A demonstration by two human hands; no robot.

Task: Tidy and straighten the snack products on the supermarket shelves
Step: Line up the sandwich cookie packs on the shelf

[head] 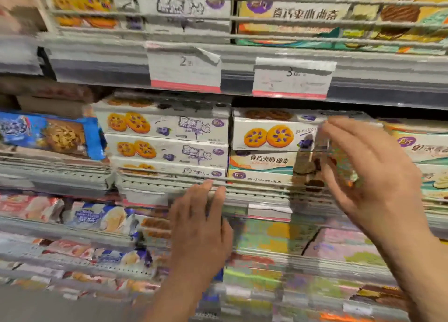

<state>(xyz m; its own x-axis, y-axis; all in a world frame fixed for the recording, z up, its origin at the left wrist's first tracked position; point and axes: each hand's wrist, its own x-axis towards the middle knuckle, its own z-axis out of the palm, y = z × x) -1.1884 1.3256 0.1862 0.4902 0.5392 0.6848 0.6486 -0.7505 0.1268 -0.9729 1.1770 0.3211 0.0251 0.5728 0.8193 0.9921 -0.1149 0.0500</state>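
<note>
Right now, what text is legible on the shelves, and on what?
"2": left price tag, rest blurred.
"3": right price tag, rest blurred.
"真巧夹心曲奇": yellow box, top shelf.
"真巧夹心曲奇": teal box, middle shelf.
White cookie boxes: purple lettering too blurred to read.
Blue pack: unreadable.
Lower-shelf packs: unreadable.
Left hand and right hand carry no text.

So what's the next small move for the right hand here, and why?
Probably close the right hand on the white box and square it up: the open fingers hover at its right end, and it sits alone on different packs.
</note>
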